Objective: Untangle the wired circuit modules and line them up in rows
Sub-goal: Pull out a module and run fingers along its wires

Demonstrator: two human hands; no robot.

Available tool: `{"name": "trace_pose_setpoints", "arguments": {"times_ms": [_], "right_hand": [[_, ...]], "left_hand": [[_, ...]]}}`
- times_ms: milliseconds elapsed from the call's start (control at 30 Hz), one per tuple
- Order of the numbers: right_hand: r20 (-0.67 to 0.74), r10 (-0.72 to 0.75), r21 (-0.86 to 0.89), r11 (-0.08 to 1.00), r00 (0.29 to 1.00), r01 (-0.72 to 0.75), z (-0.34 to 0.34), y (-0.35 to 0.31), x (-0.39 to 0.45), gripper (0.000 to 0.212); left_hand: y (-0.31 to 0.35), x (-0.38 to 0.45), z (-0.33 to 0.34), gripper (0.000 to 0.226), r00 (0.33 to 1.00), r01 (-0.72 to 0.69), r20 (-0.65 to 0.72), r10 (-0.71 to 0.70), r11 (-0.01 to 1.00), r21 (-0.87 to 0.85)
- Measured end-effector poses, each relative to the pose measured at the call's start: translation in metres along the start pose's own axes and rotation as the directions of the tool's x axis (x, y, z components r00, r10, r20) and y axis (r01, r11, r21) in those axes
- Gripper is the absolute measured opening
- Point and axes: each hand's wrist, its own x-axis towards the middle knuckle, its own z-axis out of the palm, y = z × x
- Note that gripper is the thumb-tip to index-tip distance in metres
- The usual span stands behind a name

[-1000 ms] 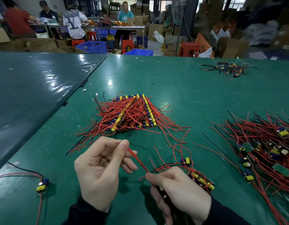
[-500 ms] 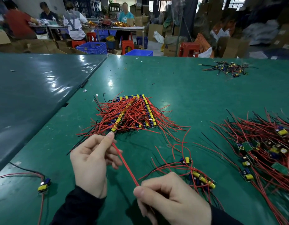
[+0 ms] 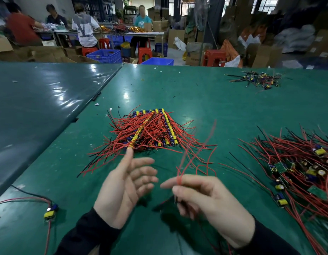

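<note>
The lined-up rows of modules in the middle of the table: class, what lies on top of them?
Loose red wires sprawl across the rows of modules, leaving yellow and blue parts visible along the edges. Much of the boards beneath is covered, so the modules cannot be counted.

At eleven o'clock, large grey letters resembling "LV" are printed on the back of a seated person's white shirt (image 3: 84,32); nothing else is legible.
</note>
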Motion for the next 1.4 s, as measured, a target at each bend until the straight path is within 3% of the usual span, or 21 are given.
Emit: {"name": "trace_pose_setpoints", "arguments": {"times_ms": [100,200,300,367,500,633,767,833,1167,1400], "right_hand": [[-0.229,-0.011,0.075,0.997,0.973,0.029,-0.005,0.006,0.003,0.028],[-0.318,-0.073,-0.055,0.997,0.945,0.058,-0.006,0.007,0.004,0.030],[-0.333,-0.099,-0.189,0.981,0.938,0.037,-0.005,0.010,0.003,0.028],[-0.326,-0.074,-0.161,0.987,0.943,0.021,-0.004,0.011,0.003,0.028],[-0.294,-0.049,-0.064,0.997,0.955,0.032,-0.003,0.006,0.005,0.022],[-0.357,-0.028,-0.097,0.995,0.934,-0.007,-0.005,0.005,0.005,0.031],[-0.368,0.058,0.034,0.998,0.928,-0.048,-0.005,0.006,0.006,0.033],[-0.350,0.103,0.100,0.992,0.931,-0.073,-0.005,0.006,0.006,0.031],[-0.302,0.197,0.260,0.958,0.933,-0.119,-0.007,0.004,0.006,0.031],[-0.191,0.160,0.343,0.935,0.969,-0.087,-0.008,0.001,0.005,0.029]], "left_hand": [[-0.010,-0.006,0.007,0.052,0.965,0.124,0.205,-0.166,0.971,0.204],[-0.018,-0.014,0.010,0.043,0.917,0.072,0.349,-0.194,0.940,0.333],[-0.023,-0.018,0.012,0.014,0.905,0.083,0.360,-0.225,0.926,0.369],[-0.023,-0.018,0.012,0.004,0.896,0.133,0.357,-0.264,0.927,0.352],[-0.021,-0.017,0.009,0.012,0.884,0.155,0.371,-0.284,0.928,0.340],[-0.022,-0.017,0.010,0.020,0.915,0.056,0.345,-0.209,0.914,0.403],[-0.022,-0.017,0.010,0.015,0.920,-0.058,0.369,-0.133,0.884,0.463],[-0.021,-0.017,0.010,0.006,0.925,-0.105,0.367,-0.092,0.870,0.482],[-0.017,-0.011,0.005,0.008,0.926,-0.310,0.350,0.139,0.809,0.499],[-0.013,-0.008,0.003,0.012,0.888,-0.445,0.350,0.299,0.755,0.482]]}}
